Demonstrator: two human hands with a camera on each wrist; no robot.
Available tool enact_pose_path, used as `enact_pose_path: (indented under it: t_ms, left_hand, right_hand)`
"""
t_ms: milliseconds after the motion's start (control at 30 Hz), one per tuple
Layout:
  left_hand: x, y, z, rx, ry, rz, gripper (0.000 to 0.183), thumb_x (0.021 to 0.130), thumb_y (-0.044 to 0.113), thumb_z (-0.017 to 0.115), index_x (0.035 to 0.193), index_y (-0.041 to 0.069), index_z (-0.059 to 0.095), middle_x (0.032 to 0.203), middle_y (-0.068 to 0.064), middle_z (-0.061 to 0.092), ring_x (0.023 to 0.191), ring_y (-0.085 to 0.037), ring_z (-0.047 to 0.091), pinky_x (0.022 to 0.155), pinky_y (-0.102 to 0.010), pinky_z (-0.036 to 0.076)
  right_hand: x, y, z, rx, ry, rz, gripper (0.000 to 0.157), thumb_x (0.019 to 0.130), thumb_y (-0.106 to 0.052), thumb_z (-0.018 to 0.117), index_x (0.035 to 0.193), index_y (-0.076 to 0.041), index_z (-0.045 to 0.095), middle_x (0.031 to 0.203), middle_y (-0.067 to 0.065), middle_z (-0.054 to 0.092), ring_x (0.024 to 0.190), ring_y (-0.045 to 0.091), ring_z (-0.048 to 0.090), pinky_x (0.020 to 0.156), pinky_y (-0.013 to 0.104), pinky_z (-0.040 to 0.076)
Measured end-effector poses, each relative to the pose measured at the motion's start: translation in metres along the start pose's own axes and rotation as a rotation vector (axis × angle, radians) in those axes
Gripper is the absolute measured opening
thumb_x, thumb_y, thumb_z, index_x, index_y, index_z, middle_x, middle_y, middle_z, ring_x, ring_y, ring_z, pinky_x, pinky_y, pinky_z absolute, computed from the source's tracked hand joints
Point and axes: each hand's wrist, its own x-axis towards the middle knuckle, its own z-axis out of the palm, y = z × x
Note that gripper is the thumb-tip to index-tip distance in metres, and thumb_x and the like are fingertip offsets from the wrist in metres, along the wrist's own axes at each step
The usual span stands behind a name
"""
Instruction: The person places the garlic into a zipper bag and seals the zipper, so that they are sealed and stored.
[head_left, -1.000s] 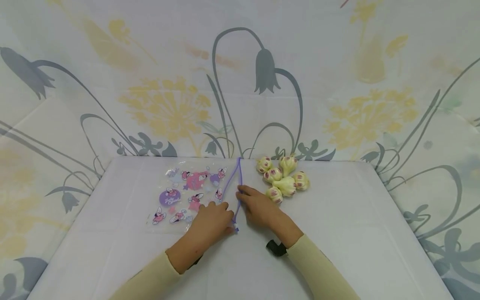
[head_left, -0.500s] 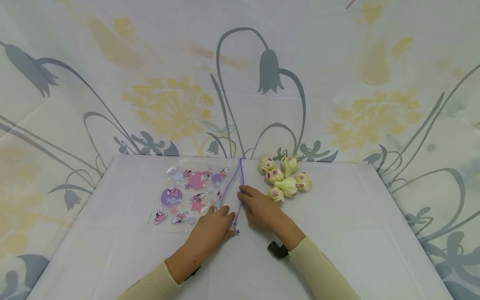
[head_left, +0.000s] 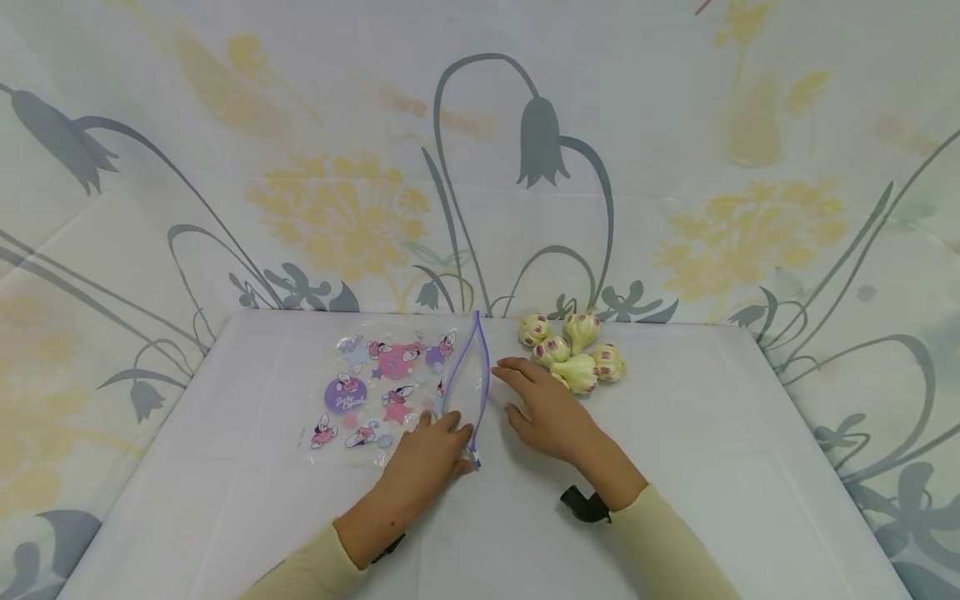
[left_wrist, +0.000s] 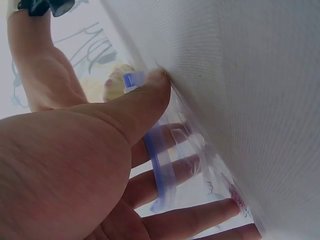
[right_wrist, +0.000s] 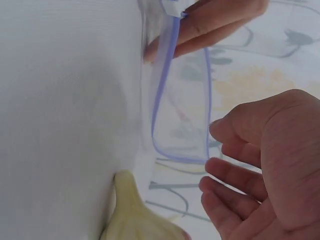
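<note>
A clear zip bag [head_left: 397, 362] with pink and purple prints lies flat on the table, its purple-edged mouth gaping toward the right. My left hand [head_left: 427, 454] rests on the bag's near right corner. Its thumb presses by the slider [head_left: 476, 458], and in the left wrist view its fingers [left_wrist: 185, 217] stretch along the film. My right hand [head_left: 551, 417] hovers just right of the bag's mouth, fingers loosely bent around nothing. Beyond it lie several garlic bulbs [head_left: 576, 373] with purple marks; the hand partly covers the nearest one. One bulb [right_wrist: 142, 220] shows close below the right hand in its wrist view.
A white cloth covers the table [head_left: 697, 467]. A patterned curtain [head_left: 480, 167] with grey flowers rises at the table's back edge and sides. A black wrist mount [head_left: 585, 504] sits under the right forearm.
My right hand has let go of the bag's right edge and shifted right toward the garlic. The bag's mouth has widened. My left hand stays in place on the bag.
</note>
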Motion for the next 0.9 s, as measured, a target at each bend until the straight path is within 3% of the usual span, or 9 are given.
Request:
enact_pose_path:
  t_ms: [433, 900]
  left_hand:
    - [0.001, 0.0, -0.002, -0.04, -0.033, -0.014, 0.05, 0.089, 0.038, 0.084, 0.13, 0.011, 0.074, 0.136, -0.013, 0.068, 0.121, -0.055, 0.064, 0.085, -0.066, 0.059]
    - [0.002, -0.001, -0.003, -0.07, -0.048, -0.011, 0.051, 0.089, 0.036, 0.084, 0.132, 0.01, 0.074, 0.138, -0.014, 0.067, 0.125, -0.056, 0.062, 0.088, -0.068, 0.058]
  right_hand:
    - [-0.025, 0.016, -0.018, -0.037, 0.098, -0.031, 0.064, 0.087, -0.012, 0.086, 0.145, -0.007, 0.061, 0.149, 0.012, 0.058, 0.14, 0.029, 0.054, 0.113, 0.048, 0.049]
    - [-0.041, 0.042, -0.015, -0.064, 0.076, -0.059, 0.072, 0.082, 0.0, 0.089, 0.146, -0.003, 0.058, 0.151, 0.02, 0.054, 0.139, 0.036, 0.053, 0.111, 0.051, 0.05]
